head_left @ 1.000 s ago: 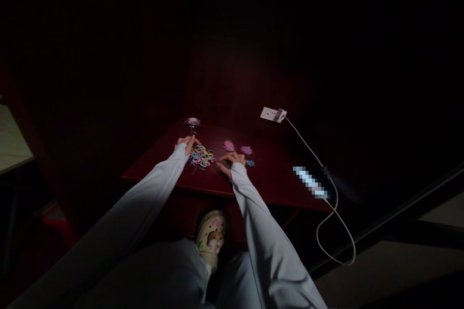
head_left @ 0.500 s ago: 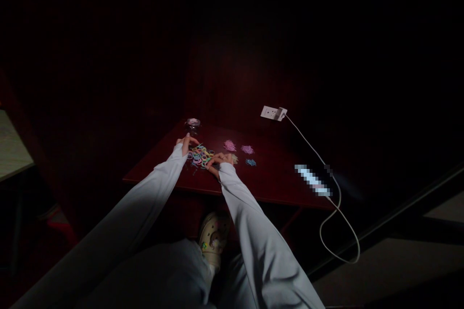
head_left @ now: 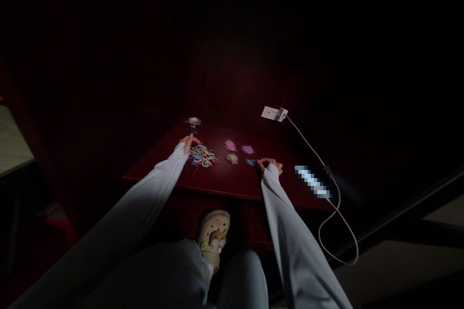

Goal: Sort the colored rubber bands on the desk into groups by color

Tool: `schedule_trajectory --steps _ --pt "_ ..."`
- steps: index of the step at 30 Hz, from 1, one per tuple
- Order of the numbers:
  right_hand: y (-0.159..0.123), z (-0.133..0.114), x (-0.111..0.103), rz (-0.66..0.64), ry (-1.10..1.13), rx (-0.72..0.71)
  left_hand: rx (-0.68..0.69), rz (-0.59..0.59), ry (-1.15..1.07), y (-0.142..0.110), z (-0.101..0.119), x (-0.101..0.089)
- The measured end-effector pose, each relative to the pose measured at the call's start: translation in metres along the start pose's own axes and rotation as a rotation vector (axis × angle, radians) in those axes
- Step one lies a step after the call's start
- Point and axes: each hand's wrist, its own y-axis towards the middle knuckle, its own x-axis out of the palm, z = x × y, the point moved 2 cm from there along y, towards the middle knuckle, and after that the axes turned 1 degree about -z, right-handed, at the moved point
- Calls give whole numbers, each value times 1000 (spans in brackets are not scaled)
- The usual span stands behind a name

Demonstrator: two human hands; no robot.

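Observation:
A heap of small mixed-colour loops lies on a dark red table. My left hand rests at the heap's left edge, fingers curled against it. To the right lie small sorted piles: a pink pile, a purple pile, a pale yellow pile and a blue pile. My right hand is beside the blue pile, fingers bent down onto the table. What it pinches, if anything, is too small to see.
A small jar with a pink top stands at the table's back left. A white power socket sits behind, its white cable looping off the right edge past a lit phone. My shoe shows below the table.
My right hand has moved from the right edge of the mixed heap across to the blue pile. The pale yellow pile is now uncovered. My left hand has stayed put.

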Motion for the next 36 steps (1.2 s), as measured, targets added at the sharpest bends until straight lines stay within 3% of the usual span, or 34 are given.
schedule_trajectory --steps 5,9,12,16,20,25,36 --pt "-5 -17 3 -34 -89 -48 -119 -71 -244 -4 2 0" --pt "-15 -37 10 -17 -56 -131 -158 -24 -305 -6 2 0" --pt "-34 -70 31 -70 45 -240 -180 10 -277 -6 4 0" --pt "-71 -129 70 -291 165 -479 -191 18 -234 -7 8 -2" --pt "-92 -167 94 -393 138 -536 -167 1 -188 -7 8 -5" --pt "-93 -176 98 -422 114 -551 -188 -65 -210 -4 4 -6" --pt "-87 -166 102 -430 173 -475 -265 -20 -237 -11 8 -2"
